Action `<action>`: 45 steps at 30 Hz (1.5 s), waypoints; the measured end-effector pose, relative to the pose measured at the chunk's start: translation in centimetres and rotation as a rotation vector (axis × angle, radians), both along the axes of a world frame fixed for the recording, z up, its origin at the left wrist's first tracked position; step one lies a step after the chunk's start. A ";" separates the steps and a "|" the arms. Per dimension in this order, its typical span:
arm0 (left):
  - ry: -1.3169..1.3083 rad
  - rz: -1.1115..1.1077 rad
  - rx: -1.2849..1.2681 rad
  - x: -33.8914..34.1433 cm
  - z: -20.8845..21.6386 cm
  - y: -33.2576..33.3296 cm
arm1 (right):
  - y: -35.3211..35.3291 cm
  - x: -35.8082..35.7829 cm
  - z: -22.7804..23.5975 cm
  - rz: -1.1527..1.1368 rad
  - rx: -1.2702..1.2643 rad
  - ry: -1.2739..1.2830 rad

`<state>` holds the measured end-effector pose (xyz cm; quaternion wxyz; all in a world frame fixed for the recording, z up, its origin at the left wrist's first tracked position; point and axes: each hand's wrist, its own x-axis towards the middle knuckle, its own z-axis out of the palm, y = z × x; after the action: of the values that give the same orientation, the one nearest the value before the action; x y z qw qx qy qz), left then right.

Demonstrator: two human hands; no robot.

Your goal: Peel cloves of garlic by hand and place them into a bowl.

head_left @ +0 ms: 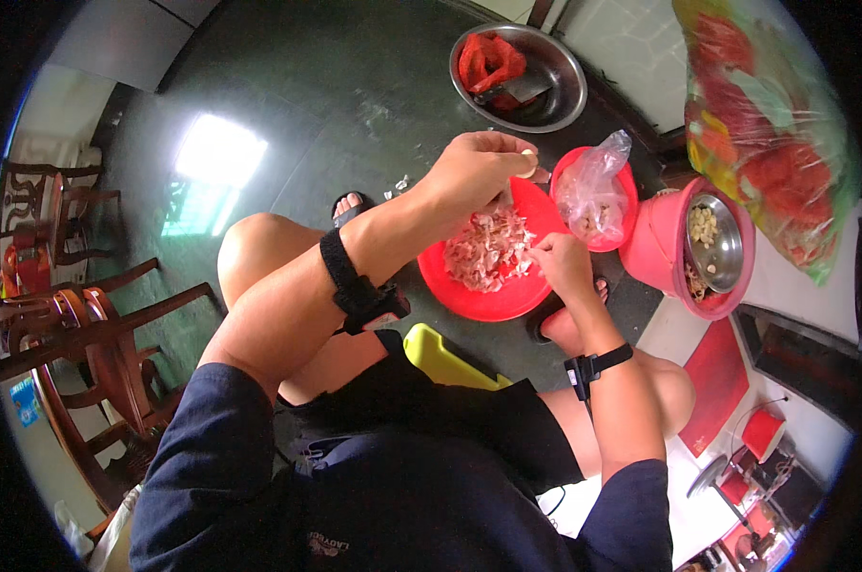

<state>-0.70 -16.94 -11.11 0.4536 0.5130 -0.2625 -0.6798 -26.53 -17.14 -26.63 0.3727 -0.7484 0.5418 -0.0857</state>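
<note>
A red basin (501, 303) stands on the floor between my feet, with a heap of papery garlic skins (488, 250) in it. Over its far rim reaches my left hand (483, 169), its fingers closed on a pale garlic clove (528, 164). My right hand (562, 264) hovers at the basin's right side, thumb and fingers pinched together. Whatever may be between those fingertips is too small to make out. To the right, a steel bowl (727, 255) with peeled garlic cloves (703, 226) rests on top of a pink-red bucket (652, 235).
Beside the basin, a smaller red basin (629, 198) holds a clear plastic bag (593, 181). Farther off stands a metal basin (572, 105) with a red mesh bag (490, 62) and a cleaver. A bulging plastic bag (774, 133) hangs at far right; wooden chairs (107, 353) stand left.
</note>
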 end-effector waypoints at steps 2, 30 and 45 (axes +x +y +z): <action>-0.025 -0.031 0.009 0.2 0.6 0.1 | -0.1 0.9 1.2 0.030 -0.054 0.092; 0.304 -0.281 0.115 -5.7 -1.8 -0.4 | -10.3 -18.8 8.6 -1.170 0.063 -1.215; 0.118 -0.332 -0.479 -4.2 1.1 0.8 | -0.4 1.2 18.9 -0.062 -0.234 -0.595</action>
<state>-4.90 -16.16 -10.06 0.4589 0.3011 -0.4688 -0.6921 -25.31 -17.52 -7.74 0.4236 -0.7113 0.4180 -0.3740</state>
